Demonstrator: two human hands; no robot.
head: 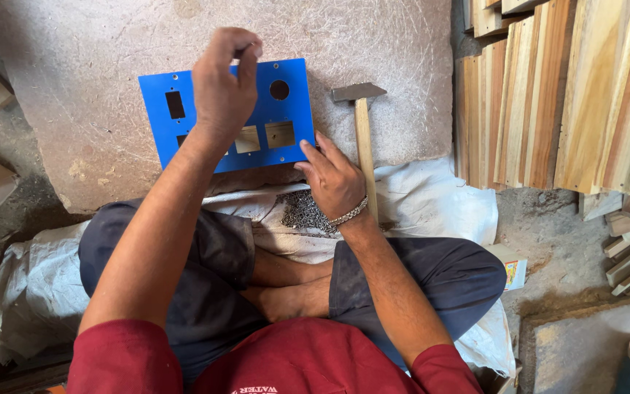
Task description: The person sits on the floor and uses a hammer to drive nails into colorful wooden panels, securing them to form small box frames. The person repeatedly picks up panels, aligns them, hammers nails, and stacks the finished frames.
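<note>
At frame centre, the right hand (335,179) rests open-fingered on the blue plate's (224,117) lower edge; the left hand (222,84) pinches something tiny above it, the hammer (362,131) just right.

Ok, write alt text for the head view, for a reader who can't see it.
Seated cross-legged, a person pinches something tiny in the left hand above a blue plate with cut-outs, on a fibrous board. The right hand rests at the plate's lower edge, over a pile of small nails; a hammer lies alongside.
</note>
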